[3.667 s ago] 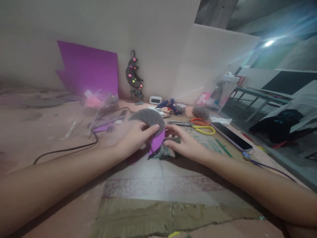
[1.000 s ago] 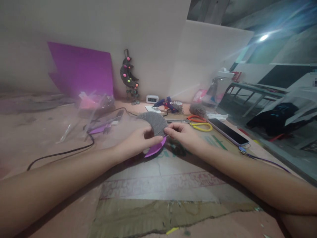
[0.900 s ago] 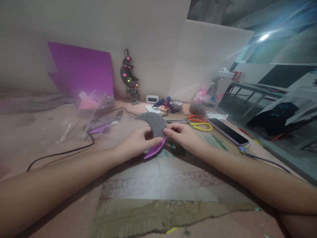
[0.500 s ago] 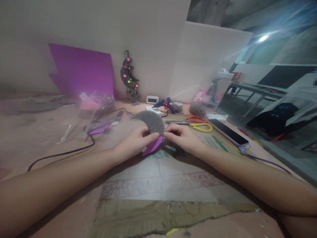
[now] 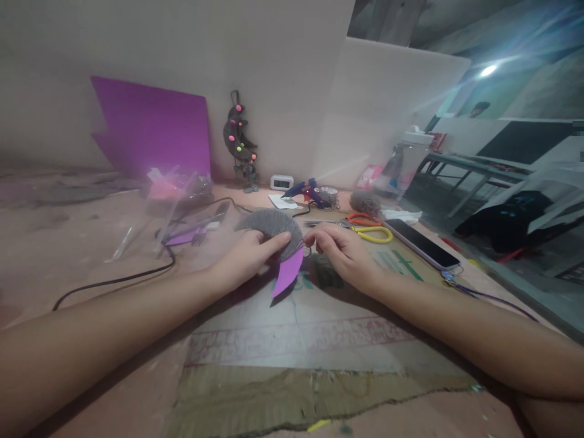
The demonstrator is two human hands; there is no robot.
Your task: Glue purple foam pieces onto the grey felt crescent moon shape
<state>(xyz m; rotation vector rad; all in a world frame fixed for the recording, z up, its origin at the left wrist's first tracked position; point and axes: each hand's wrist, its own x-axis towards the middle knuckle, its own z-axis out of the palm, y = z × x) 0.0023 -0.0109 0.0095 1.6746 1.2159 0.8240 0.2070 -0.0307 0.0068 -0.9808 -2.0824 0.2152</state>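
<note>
A crescent [image 5: 269,222] wound with grey yarn is held in my left hand [image 5: 246,252], the thumb lying across its front. Its lower point is bare purple card [image 5: 288,277], sticking out below the winding. At the crescent's right edge, the fingers of my right hand [image 5: 347,252] are closed on a thin strand of grey yarn [image 5: 307,249], which loops beside the edge. Both hands are above a cardboard sheet [image 5: 301,337]. Behind my right hand lie scissors [image 5: 375,234] with orange and yellow handles.
A blue glue gun [image 5: 301,192] with a red light stands near a small white clock [image 5: 281,182]. Grey yarn [image 5: 365,202] and a phone [image 5: 422,244] lie to the right. A decorated dark crescent [image 5: 235,139] and purple sheet [image 5: 155,134] are at the wall. A black cord [image 5: 114,281] crosses the left.
The crescent has tilted in my left hand, so more of its purple point shows. My right hand has turned and curled, and a small yarn loop now shows beside it.
</note>
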